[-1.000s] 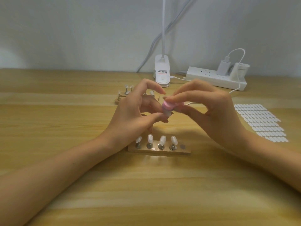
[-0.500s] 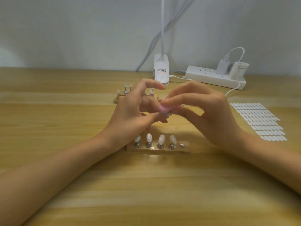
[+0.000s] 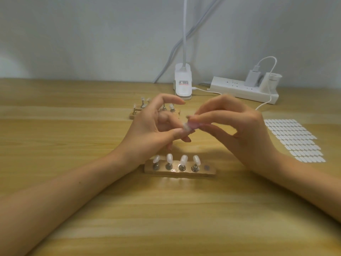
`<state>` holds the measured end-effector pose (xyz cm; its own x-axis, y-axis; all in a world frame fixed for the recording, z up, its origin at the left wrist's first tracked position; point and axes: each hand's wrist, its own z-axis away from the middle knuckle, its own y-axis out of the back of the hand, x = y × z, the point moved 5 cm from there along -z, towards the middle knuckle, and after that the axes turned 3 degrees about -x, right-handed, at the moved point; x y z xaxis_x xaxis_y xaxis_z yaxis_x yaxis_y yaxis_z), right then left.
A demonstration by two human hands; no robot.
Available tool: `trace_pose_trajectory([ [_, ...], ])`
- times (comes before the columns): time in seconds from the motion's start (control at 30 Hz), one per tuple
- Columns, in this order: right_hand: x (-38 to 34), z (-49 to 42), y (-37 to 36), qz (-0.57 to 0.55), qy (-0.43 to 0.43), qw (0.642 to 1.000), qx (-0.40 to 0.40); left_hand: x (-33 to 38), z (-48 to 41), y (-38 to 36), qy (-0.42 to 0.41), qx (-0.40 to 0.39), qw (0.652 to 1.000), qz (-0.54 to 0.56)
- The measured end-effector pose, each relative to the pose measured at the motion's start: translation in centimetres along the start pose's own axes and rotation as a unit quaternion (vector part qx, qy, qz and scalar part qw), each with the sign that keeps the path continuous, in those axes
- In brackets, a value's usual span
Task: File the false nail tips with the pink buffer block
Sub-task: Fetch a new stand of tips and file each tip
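Note:
My right hand (image 3: 238, 130) pinches the small pink buffer block (image 3: 192, 124) between thumb and fingers, above the table's middle. My left hand (image 3: 153, 130) pinches a whitish false nail tip (image 3: 185, 126) between thumb and fingers, pressed against the block's left end. Below the hands lies a wooden holder strip (image 3: 180, 170) with several white nail tips (image 3: 183, 159) standing on metal pegs; its rightmost peg spot (image 3: 207, 167) is bare. The block is mostly hidden by my fingers and blurred.
A second wooden holder (image 3: 136, 113) with nail tips lies behind my left hand. A sheet of white adhesive tabs (image 3: 293, 139) lies at the right. A white lamp clamp (image 3: 183, 84) and a power strip (image 3: 243, 89) with plugs stand at the back edge.
My right hand has slid the pink block back and forth against the nail tip held in my left hand. Both hands stay at the same place above the holder.

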<state>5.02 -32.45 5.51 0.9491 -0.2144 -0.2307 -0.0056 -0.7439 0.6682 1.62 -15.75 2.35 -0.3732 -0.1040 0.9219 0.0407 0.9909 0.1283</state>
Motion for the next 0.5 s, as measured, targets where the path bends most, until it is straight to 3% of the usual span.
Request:
trace_pose_trajectory([
  [0.1,0.6,-0.1,0.3,0.008,-0.024,1.000,0.008,-0.1,0.1,-0.1,0.006,-0.007,1.000,0.008],
  [0.23,3.1,0.2,1.2,-0.100,-0.208,0.973,0.024,0.1,0.3,-0.2,0.007,-0.035,0.999,0.034],
  [0.3,3.7,0.4,0.9,-0.241,-0.293,0.925,0.024,0.4,0.3,-0.1,0.001,-0.033,0.999,0.038],
  [0.37,4.4,0.7,0.0,-0.409,-0.382,0.828,0.020,0.5,0.3,0.1,-0.006,-0.025,0.999,0.046],
  [0.43,4.7,0.9,-1.0,-0.492,-0.448,0.746,0.015,0.5,0.4,0.2,-0.009,-0.025,0.998,0.059],
  [0.5,4.4,0.8,-1.5,-0.484,-0.474,0.735,-0.034,0.3,0.4,0.3,-0.005,-0.033,0.997,0.075],
])
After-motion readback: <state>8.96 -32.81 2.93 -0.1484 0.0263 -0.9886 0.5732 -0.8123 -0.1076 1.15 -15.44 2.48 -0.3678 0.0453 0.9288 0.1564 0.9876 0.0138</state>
